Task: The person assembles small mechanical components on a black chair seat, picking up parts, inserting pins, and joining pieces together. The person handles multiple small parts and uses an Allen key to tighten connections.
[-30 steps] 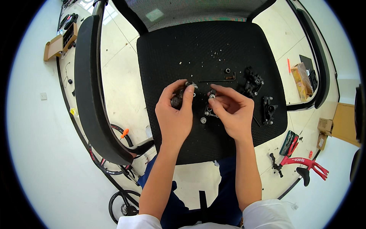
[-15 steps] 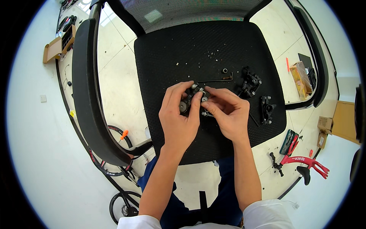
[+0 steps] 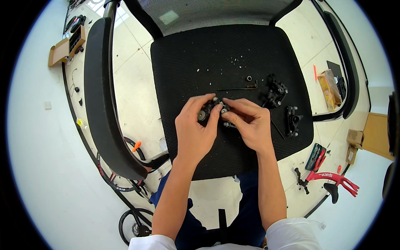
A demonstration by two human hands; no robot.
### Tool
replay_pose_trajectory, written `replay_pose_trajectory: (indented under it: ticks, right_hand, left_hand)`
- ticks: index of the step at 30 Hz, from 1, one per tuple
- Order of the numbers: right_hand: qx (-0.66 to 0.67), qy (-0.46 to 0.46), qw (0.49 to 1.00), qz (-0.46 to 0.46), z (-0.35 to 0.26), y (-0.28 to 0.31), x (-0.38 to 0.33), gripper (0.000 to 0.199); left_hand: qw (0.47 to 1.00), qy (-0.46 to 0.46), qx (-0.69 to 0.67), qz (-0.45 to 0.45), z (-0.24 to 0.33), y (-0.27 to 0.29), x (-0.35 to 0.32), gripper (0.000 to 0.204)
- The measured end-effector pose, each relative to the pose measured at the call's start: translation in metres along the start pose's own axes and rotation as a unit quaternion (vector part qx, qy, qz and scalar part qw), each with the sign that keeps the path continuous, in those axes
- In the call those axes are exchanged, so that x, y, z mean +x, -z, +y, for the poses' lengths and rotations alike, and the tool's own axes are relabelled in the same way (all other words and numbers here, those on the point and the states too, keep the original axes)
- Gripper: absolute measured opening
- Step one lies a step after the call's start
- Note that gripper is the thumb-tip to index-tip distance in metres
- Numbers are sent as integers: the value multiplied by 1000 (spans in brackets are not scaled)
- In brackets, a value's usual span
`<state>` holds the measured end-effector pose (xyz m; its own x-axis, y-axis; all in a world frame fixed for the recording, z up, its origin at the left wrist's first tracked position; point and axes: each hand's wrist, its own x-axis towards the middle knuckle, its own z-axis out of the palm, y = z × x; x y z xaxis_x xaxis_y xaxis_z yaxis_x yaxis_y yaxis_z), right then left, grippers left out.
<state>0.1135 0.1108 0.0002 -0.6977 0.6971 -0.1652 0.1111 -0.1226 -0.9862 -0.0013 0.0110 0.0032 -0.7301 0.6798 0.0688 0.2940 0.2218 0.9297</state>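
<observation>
Both hands meet over the black seat [image 3: 196,54] of an office chair. My left hand [image 3: 195,132] grips a small black and silver mechanical part [image 3: 208,111] between thumb and fingers. My right hand [image 3: 249,124] pinches the same part from the right side with its fingertips. A second small piece [image 3: 227,124] lies just under my right fingers; whether it touches them is unclear. Two black brake-like parts [image 3: 276,91] [image 3: 293,120] rest on the seat to the right. A thin metal rod [image 3: 237,88], a small ring [image 3: 249,78] and several tiny screws [image 3: 237,61] lie further back.
The chair's armrests [image 3: 98,96] [image 3: 343,62] flank the seat. On the floor to the right are a red bicycle frame piece [image 3: 337,179], a dark tool case [image 3: 316,156] and cardboard boxes [image 3: 354,137]. A bicycle wheel [image 3: 133,225] and tyre lie lower left.
My hands have drawn closer together, and both now pinch the one small part at the middle of the seat. The view has shifted slightly.
</observation>
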Motion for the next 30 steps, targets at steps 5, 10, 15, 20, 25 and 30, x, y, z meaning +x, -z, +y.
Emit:
replay_pose_trajectory:
  ticks: [5, 10, 15, 20, 25, 30]
  right_hand:
    - [33, -28, 999, -33, -1, 9, 3, 28]
    - [77, -76, 994, -11, -1, 13, 4, 26]
    - [105, -89, 990, -13, -3, 12, 4, 23]
    - [98, -76, 992, -24, 2, 20, 5, 21]
    - [65, -8, 998, -8, 3, 22, 5, 19]
    - [98, -44, 992, -66, -1, 30, 3, 29]
  left_hand:
    - [994, 70, -64, -47, -4, 3, -2, 27]
    - [987, 22, -114, -112, -8, 3, -4, 38]
    - [976, 105, -138, -130, -9, 3, -4, 40]
    - [925, 245, -233, -176, 0, 8, 1, 37]
    - [821, 365, -390, -201, -2, 6, 3, 36]
    - [681, 390, -586, -203, -7, 8, 3, 30]
